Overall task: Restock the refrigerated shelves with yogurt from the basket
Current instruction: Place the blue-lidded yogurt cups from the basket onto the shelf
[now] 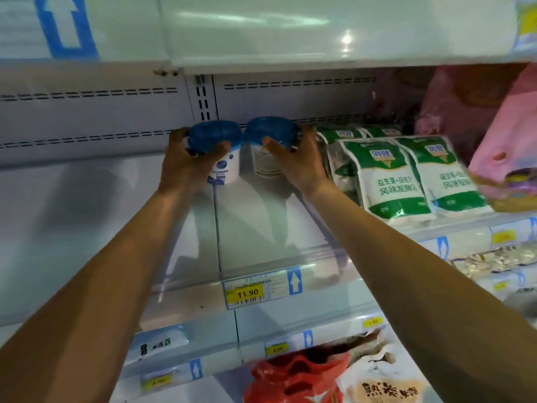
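Nearest, two forearms reach up and forward past the price tag [245,292] on the front lip of the shelf [261,228]. Deep on that shelf, the left grip [186,167] clasps the left tub [229,168], fingers curled over its blue lid and thumb across the front. The right grip [299,161] clasps the right tub [266,164] the same way.

Both tubs stand upright, long axis vertical, side by side with their lids almost touching. Each sits just ahead of and under its own grip, so neither hand is nearer. I cannot tell whether their bases already rest on the shelf.

The release likely needs only a straight lowering and a lift of the fingers. The pouches [386,175] sit just beside the right grip. The slotted back wall [87,120] is close behind. The basket is out of view.
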